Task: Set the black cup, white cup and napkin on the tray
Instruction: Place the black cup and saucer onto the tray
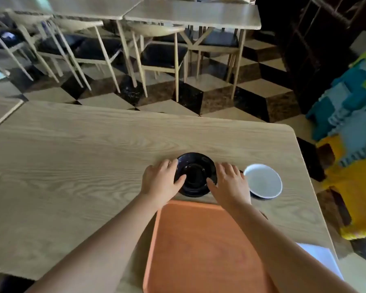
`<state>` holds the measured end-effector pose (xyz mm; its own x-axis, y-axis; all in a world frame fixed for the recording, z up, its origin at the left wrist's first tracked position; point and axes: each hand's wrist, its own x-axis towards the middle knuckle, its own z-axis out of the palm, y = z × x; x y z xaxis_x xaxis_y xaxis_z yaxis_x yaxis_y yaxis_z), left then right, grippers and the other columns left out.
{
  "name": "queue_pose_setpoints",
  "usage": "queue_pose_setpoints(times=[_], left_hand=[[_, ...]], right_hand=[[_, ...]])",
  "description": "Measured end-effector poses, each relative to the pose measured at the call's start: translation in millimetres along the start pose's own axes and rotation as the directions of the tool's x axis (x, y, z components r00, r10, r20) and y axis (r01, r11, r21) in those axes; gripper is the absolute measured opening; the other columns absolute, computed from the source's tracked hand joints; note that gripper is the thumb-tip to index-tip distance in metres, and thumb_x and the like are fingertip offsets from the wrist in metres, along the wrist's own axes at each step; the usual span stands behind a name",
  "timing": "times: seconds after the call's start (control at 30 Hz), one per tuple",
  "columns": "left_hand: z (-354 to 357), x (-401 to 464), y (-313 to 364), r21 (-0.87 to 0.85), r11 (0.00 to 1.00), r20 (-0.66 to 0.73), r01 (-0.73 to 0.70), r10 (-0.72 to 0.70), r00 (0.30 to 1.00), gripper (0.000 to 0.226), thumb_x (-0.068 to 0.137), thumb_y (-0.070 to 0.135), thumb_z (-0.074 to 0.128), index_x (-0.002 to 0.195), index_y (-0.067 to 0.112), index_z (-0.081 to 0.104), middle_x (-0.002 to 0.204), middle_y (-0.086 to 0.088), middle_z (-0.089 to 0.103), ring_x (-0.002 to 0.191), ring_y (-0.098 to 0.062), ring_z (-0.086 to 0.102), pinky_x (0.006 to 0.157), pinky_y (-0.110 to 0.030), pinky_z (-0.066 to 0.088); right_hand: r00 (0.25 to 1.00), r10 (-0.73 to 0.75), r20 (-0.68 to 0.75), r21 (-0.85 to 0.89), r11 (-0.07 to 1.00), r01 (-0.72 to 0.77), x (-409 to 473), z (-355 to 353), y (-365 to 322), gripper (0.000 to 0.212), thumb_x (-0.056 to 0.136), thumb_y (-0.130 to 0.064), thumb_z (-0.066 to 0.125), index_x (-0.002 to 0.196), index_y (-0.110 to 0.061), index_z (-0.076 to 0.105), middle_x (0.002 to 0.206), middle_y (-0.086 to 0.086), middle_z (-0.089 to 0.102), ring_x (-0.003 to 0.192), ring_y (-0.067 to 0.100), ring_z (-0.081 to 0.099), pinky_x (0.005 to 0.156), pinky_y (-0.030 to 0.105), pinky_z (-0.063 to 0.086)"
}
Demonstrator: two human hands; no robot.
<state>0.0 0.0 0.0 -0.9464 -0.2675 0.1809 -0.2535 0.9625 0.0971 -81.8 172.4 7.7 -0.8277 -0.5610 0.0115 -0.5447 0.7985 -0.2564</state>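
Both your hands flank the black cup (195, 175) on the worktop (72, 166): your left hand (162, 182) and right hand (230, 183) have fingers spread, touching its saucer rim on either side, no firm grasp visible. It sits just beyond the orange tray (199, 250). Right of it stands the white cup (263, 180). Near the tray's right edge lies the napkin (321, 259).
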Motion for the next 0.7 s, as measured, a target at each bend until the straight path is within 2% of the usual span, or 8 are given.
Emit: queue_pose_setpoints(times=[0.1, 0.23, 0.33, 0.5, 0.63, 0.7], left_hand=[[24.7, 16.7, -7.8, -0.001, 1.0, -0.022, 0.016, -0.016, 1.0, 0.039, 0.078, 0.043, 0.06, 0.098, 0.01, 0.061, 0.074, -0.007, 0.064, 0.068, -0.03, 0.062, 0.055, -0.033, 0.044], [52.0, 28.8, -16.1, 0.039, 0.997, 0.058, 0.063, -0.065, 0.996, 0.048, 0.084, 0.047, 0.05, 0.118, 0.013, 0.052, 0.095, -0.006, 0.064, 0.087, -0.028, 0.061, 0.067, -0.035, 0.043], [66.7, 30.5, -21.4, 0.042, 0.995, 0.075, 0.09, -0.093, 0.993, 0.05, 0.084, 0.046, 0.051, 0.122, 0.014, 0.047, 0.102, -0.006, 0.063, 0.093, -0.028, 0.06, 0.073, -0.036, 0.042], [70.7, 28.0, -22.8, -0.032, 0.993, 0.098, 0.111, -0.107, 0.989, 0.047, 0.079, 0.042, 0.058, 0.116, 0.015, 0.048, 0.099, -0.004, 0.062, 0.091, -0.028, 0.059, 0.066, -0.033, 0.041], [63.2, 28.7, -21.9, -0.149, 0.956, 0.214, 0.254, -0.22, 0.952, 0.042, 0.078, 0.034, 0.062, 0.116, 0.022, 0.049, 0.103, -0.002, 0.059, 0.097, -0.025, 0.057, 0.067, -0.033, 0.045], [65.5, 27.0, -22.9, -0.337, 0.888, 0.264, 0.312, -0.229, 0.937, 0.041, 0.077, 0.019, 0.062, 0.116, 0.021, 0.052, 0.102, -0.002, 0.064, 0.095, -0.026, 0.059, 0.07, -0.033, 0.048]], right_hand=[[0.997, 0.053, 0.05, 0.031, 0.998, -0.054, 20.4, 22.8, 2.3, 0.052, 0.088, -0.038, 0.049, 0.131, -0.011, 0.038, 0.125, 0.01, 0.05, 0.116, 0.029, 0.042, 0.089, 0.041, 0.043], [0.985, 0.135, 0.111, 0.056, 0.988, -0.142, 35.4, 45.0, 6.6, 0.051, 0.089, -0.035, 0.048, 0.131, -0.011, 0.036, 0.127, 0.01, 0.047, 0.118, 0.028, 0.039, 0.082, 0.038, 0.045], [0.974, 0.175, 0.144, 0.065, 0.981, -0.185, 38.6, 54.6, 10.7, 0.054, 0.089, -0.031, 0.05, 0.135, -0.011, 0.031, 0.132, 0.009, 0.043, 0.121, 0.027, 0.037, 0.08, 0.036, 0.046], [0.963, 0.214, 0.164, 0.133, 0.962, -0.237, 39.7, 56.6, 9.6, 0.056, 0.086, -0.021, 0.053, 0.137, -0.012, 0.03, 0.135, 0.01, 0.041, 0.124, 0.029, 0.035, 0.087, 0.038, 0.043], [0.954, 0.251, 0.165, 0.232, 0.93, -0.285, 41.8, 56.4, 10.9, 0.053, 0.082, -0.014, 0.055, 0.133, -0.015, 0.039, 0.124, 0.013, 0.049, 0.115, 0.032, 0.043, 0.085, 0.04, 0.044], [0.948, 0.27, 0.168, 0.342, 0.886, -0.313, 42.4, 57.9, 10.9, 0.051, 0.08, -0.008, 0.054, 0.129, -0.015, 0.044, 0.116, 0.015, 0.053, 0.106, 0.033, 0.05, 0.085, 0.04, 0.045]])
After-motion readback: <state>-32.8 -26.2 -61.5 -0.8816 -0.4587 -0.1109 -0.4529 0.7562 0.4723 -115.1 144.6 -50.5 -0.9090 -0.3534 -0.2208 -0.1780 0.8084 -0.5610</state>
